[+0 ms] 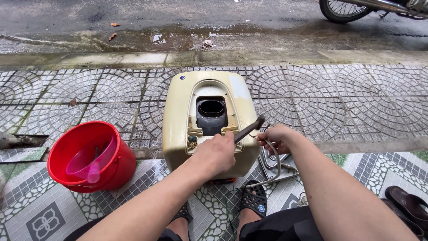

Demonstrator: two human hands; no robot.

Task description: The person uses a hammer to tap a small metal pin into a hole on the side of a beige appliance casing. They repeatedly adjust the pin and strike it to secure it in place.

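Observation:
A cream-coloured appliance housing lies on the tiled pavement in front of me, with a dark oval opening in its upper middle. My left hand is closed around the handle of a dark tool that angles up to the right over the housing's near edge. My right hand sits just right of the housing and grips a pale cable that loops down toward my feet. A metal plate lies under that hand.
A red bucket holding a pink scoop stands at the left. My feet in black sandals are below the housing. Dark shoes lie at the right. A wet road, curb and a motorbike wheel are beyond.

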